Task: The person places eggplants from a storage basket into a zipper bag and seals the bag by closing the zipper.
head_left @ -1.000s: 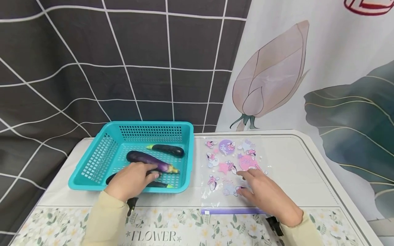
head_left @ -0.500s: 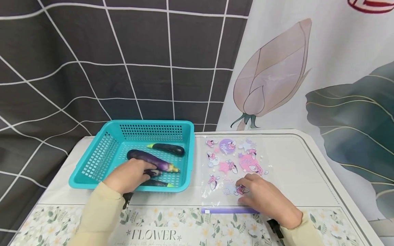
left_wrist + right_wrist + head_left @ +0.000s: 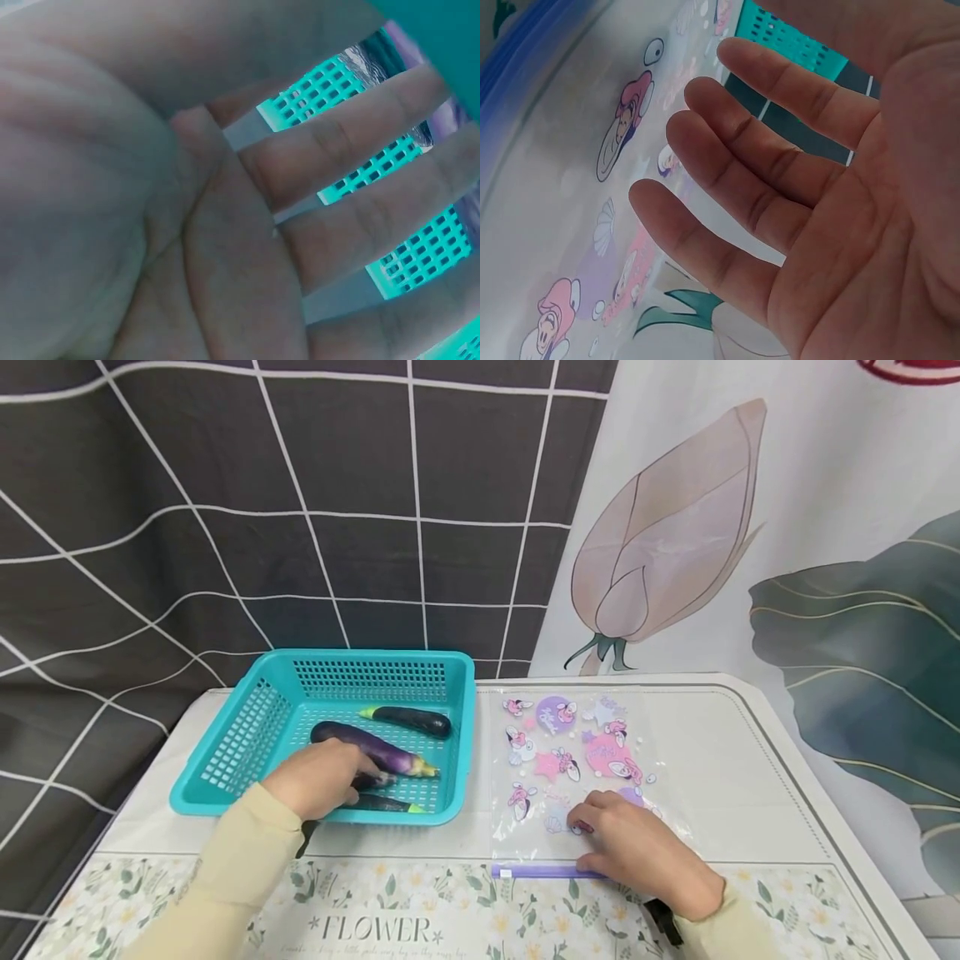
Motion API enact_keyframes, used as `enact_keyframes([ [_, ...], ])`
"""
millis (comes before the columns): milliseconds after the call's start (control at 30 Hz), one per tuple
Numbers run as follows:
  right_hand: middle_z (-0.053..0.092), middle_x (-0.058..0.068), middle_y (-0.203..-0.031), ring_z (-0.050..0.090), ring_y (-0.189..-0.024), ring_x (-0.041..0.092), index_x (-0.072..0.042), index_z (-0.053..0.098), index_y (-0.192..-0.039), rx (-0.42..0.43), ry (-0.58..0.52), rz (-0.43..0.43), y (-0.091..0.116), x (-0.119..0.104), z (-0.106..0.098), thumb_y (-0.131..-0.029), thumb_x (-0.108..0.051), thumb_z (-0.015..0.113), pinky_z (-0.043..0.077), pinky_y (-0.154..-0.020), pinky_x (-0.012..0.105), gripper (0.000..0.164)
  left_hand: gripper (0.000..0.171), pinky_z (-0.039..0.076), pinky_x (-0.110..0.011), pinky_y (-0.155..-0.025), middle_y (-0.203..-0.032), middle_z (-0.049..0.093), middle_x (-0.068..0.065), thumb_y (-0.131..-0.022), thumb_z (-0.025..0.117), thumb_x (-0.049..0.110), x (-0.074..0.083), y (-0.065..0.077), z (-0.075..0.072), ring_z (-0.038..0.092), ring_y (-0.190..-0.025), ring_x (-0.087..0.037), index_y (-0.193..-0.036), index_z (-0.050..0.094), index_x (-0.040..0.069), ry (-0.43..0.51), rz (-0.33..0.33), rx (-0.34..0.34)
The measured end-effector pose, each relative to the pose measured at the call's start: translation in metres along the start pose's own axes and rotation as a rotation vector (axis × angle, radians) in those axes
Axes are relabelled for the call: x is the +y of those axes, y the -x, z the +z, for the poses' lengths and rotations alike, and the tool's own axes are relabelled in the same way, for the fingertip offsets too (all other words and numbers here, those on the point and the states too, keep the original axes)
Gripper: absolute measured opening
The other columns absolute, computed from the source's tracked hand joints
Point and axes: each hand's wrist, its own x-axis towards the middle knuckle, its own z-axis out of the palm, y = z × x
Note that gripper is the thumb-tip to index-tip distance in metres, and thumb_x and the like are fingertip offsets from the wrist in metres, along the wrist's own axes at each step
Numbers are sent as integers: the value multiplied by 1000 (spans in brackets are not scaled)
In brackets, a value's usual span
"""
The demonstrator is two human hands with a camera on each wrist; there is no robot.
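In the head view my left hand [image 3: 322, 779] reaches over the near side of the teal basket [image 3: 444, 818]. Its fingers are by a large purple eggplant [image 3: 378, 750] and a thin dark eggplant [image 3: 375, 779] partly under the hand. In the left wrist view the fingers [image 3: 367, 217] are spread and fairly straight; their tips are cut off or hidden. My right hand [image 3: 641, 847] is over the lower right of a clear zip bag [image 3: 525, 847] printed with pink cartoon figures. Its fingers [image 3: 727, 180] are loosely bent, with nothing between them in the right wrist view.
Another dark eggplant [image 3: 408, 720] with a green tip lies at the basket's back, and one more [image 3: 386, 804] lies along its near wall. The bag's purple slider strip [image 3: 547, 871] faces me. A dark gridded curtain [image 3: 360, 560] hangs behind the table [image 3: 750, 760].
My left hand has drawn a little to the left, uncovering more of the near eggplants. The right hand has shifted slightly left and towards me over the bag. The eggplants appear to stay put.
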Motion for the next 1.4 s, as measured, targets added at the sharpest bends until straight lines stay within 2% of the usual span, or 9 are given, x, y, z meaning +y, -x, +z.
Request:
enact_keyframes([
  [167, 60, -9, -96, 53, -86, 8, -15, 72, -104, -32, -5, 25, -1, -1, 0, -71, -26, 91, 53, -71, 32, 39, 34, 54, -51, -92, -114, 72, -11, -79, 81, 1, 1, 1, -4, 63, -113, -37, -112, 77, 9, -42, 35, -23],
  [300, 59, -10, -95, 49, -82, 6, -15, 72, -105, -58, -16, 43, 0, -2, 1, -71, -27, 91, 52, -69, 31, 41, 34, 55, -49, -92, -111, 74, -8, -78, 81, 0, 1, -1, -7, 65, -109, -35, -110, 78, 10, -75, 96, -46],
  [433, 58, -10, -93, 47, -80, 6, -15, 72, -105, -66, -23, 47, 0, -1, 2, -70, -28, 91, 51, -68, 31, 42, 35, 56, -46, -90, -110, 74, -9, -77, 81, -1, 1, -6, -10, 68, -105, -31, -110, 78, 8, -103, 127, -92],
  [767, 58, -10, -94, 52, -85, 9, -16, 71, -104, -90, -41, 62, 2, 0, 5, -70, -27, 91, 53, -69, 34, 41, 36, 57, -44, -90, -115, 72, -10, -78, 80, -3, -2, -18, -17, 65, -112, -31, -112, 77, 7, -55, 42, -228],
  [967, 58, -11, -94, 53, -85, 9, -17, 71, -104, -115, -44, 79, 3, 1, 7, -69, -27, 92, 53, -71, 35, 43, 38, 56, -45, -92, -108, 73, -10, -76, 83, 2, -7, -28, -19, 67, -106, -27, -113, 77, 11, -61, 35, -283],
  [1267, 56, -12, -93, 49, -80, 6, -17, 71, -103, -127, -39, 74, 2, 1, 8, -66, -26, 93, 52, -71, 33, 44, 41, 56, -44, -91, -98, 72, -5, -75, 84, 1, -11, -36, -17, 67, -94, -19, -113, 77, 13, -47, 0, -318],
  [1400, 57, -12, -92, 49, -78, 5, -17, 71, -101, -130, -41, 54, 1, 2, 8, -68, -28, 92, 52, -70, 33, 41, 42, 54, -46, -95, -99, 73, -5, -74, 85, 2, -10, -37, -13, 68, -97, -20, -115, 76, 12, -35, -22, -335],
])
